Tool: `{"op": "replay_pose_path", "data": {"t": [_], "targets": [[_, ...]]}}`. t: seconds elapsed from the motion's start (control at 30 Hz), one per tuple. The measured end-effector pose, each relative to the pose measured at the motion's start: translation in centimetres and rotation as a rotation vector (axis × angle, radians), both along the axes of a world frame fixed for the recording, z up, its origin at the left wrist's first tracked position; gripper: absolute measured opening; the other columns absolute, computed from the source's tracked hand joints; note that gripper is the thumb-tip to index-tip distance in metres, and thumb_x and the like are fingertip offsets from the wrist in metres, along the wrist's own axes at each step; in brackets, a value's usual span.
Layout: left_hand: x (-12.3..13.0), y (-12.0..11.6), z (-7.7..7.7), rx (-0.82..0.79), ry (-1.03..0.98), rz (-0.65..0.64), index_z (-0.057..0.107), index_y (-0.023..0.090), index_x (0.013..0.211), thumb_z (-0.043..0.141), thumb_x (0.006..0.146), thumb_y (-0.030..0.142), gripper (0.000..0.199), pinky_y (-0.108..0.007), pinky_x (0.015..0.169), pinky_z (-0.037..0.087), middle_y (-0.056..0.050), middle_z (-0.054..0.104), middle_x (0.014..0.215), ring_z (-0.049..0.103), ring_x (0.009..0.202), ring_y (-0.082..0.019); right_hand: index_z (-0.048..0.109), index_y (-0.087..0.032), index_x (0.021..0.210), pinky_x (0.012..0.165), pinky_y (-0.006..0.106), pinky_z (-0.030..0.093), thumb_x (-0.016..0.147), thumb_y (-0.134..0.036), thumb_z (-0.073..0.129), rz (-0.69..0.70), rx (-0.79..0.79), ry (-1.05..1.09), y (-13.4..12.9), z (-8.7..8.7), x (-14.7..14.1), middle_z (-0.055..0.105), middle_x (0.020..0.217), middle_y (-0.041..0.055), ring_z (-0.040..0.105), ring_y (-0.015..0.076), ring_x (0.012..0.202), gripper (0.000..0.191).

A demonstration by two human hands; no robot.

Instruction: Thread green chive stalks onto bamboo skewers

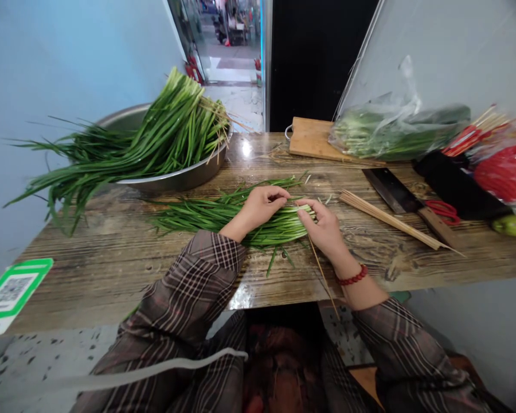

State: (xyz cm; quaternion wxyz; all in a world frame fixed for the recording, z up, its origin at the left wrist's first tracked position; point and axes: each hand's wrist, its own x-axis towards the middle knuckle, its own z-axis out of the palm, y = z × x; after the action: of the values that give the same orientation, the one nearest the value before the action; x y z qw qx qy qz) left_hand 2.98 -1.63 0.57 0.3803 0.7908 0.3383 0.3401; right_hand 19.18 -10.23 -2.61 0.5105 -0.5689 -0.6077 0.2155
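Note:
A loose bunch of garlic chives (215,211) lies across the wooden table (124,258), pale stem ends to the right. My left hand (262,207) is over the bunch, thumb and forefinger pinched together; what sits between the tips is too small to make out. Beside it, my right hand (324,226) closes its fingers on the pale stem ends of the chives. A thin straw (322,272) comes out below the right hand and hangs past the table's front edge. A few loose chive pieces (272,261) lie in front of the bunch.
A metal basin (189,176) heaped with chives stands back left. To the right lie a straw bundle (389,221), a cleaver (395,192), red-handled scissors (445,212) and a cutting board (312,137) beside bagged greens (395,132). A QR-code card (15,292) is front left.

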Motion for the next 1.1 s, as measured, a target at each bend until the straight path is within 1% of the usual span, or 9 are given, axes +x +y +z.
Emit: {"op": "replay_pose_path", "data": {"t": [0.2,0.4,0.57,0.67,0.8,0.87,0.97,1.03,1.1], "targets": [[0.1,0.0,-0.2,0.008,-0.014,-0.003,0.071,0.013,0.085,0.057,0.079,0.018,0.016,-0.023,0.068,0.045,-0.002,0.070,0.078,0.059,0.069,-0.011,0.067,-0.019,0.103,0.081,0.033,0.048,0.086,-0.034,0.053,0.008,0.002,-0.007,0.1,-0.2,0.0,0.072,0.099,0.0061,0.065,0.0210,0.090,0.027],[0.0,-0.1,-0.1,0.018,0.002,-0.010,0.071,0.013,0.085,0.057,0.079,0.018,0.016,-0.025,0.075,0.047,-0.004,0.071,0.084,0.063,0.077,-0.014,0.066,-0.019,0.103,0.079,0.032,0.048,0.086,-0.034,0.053,0.019,-0.026,0.011,0.1,-0.2,0.0,0.071,0.096,0.0056,0.065,0.0202,0.086,0.026],[0.0,-0.1,0.1,0.033,0.041,-0.016,0.071,0.014,0.083,0.056,0.079,0.018,0.015,-0.026,0.077,0.047,-0.004,0.071,0.084,0.063,0.080,-0.015,0.064,-0.020,0.103,0.077,0.033,0.049,0.086,-0.038,0.054,-0.001,-0.049,0.023,0.3,-0.8,0.1,0.070,0.092,0.0046,0.064,0.0199,0.083,0.026],[0.0,0.0,0.0,0.041,0.043,-0.021,0.071,0.014,0.081,0.057,0.079,0.018,0.014,-0.027,0.077,0.047,-0.004,0.071,0.084,0.063,0.079,-0.015,0.058,-0.020,0.114,0.073,0.033,0.051,0.084,-0.039,0.056,-0.033,-0.065,0.076,0.4,-1.2,0.0,0.068,0.093,0.0054,0.063,0.0198,0.081,0.035],[-0.1,0.0,-0.1,0.044,0.042,-0.062,0.071,0.013,0.081,0.056,0.080,0.016,0.015,-0.027,0.079,0.047,-0.005,0.070,0.084,0.063,0.081,-0.015,0.047,-0.021,0.133,0.071,0.033,0.050,0.084,-0.038,0.057,-0.026,-0.062,0.065,0.2,-1.0,0.0,0.066,0.110,0.0084,0.062,0.0178,0.075,0.052],[-0.1,-0.1,0.0,0.045,0.056,-0.106,0.071,0.014,0.081,0.056,0.080,0.016,0.014,-0.027,0.081,0.047,-0.005,0.069,0.084,0.063,0.081,-0.015,0.051,-0.022,0.129,0.072,0.033,0.049,0.086,-0.037,0.055,-0.020,-0.052,0.025,0.1,-0.8,0.1,0.066,0.109,0.0072,0.060,0.0174,0.074,0.046],[-0.4,0.2,0.3,0.050,0.088,-0.162,0.071,0.014,0.081,0.057,0.080,0.017,0.014,-0.027,0.081,0.048,-0.005,0.069,0.085,0.063,0.082,-0.015,0.059,-0.020,0.112,0.074,0.033,0.047,0.086,-0.037,0.054,-0.012,-0.032,0.000,0.2,-0.9,0.1,0.067,0.096,0.0050,0.060,0.0183,0.078,0.031],[-0.6,0.9,0.4,0.062,0.112,-0.140,0.072,0.014,0.085,0.056,0.082,0.019,0.016,-0.027,0.081,0.048,-0.005,0.070,0.088,0.063,0.084,-0.015,0.060,-0.019,0.105,0.075,0.032,0.046,0.086,-0.038,0.055,-0.015,-0.017,0.005,0.4,-1.0,0.1,0.066,0.092,0.0045,0.060,0.0184,0.080,0.027],[-0.7,2.1,0.2,0.092,0.159,-0.055,0.072,0.015,0.093,0.055,0.083,0.020,0.020,-0.029,0.083,0.048,-0.006,0.071,0.093,0.063,0.086,-0.017,0.060,-0.019,0.104,0.075,0.032,0.046,0.086,-0.038,0.055,-0.023,-0.019,0.010,0.5,-1.1,0.1,0.066,0.091,0.0043,0.060,0.0181,0.080,0.027]]}}
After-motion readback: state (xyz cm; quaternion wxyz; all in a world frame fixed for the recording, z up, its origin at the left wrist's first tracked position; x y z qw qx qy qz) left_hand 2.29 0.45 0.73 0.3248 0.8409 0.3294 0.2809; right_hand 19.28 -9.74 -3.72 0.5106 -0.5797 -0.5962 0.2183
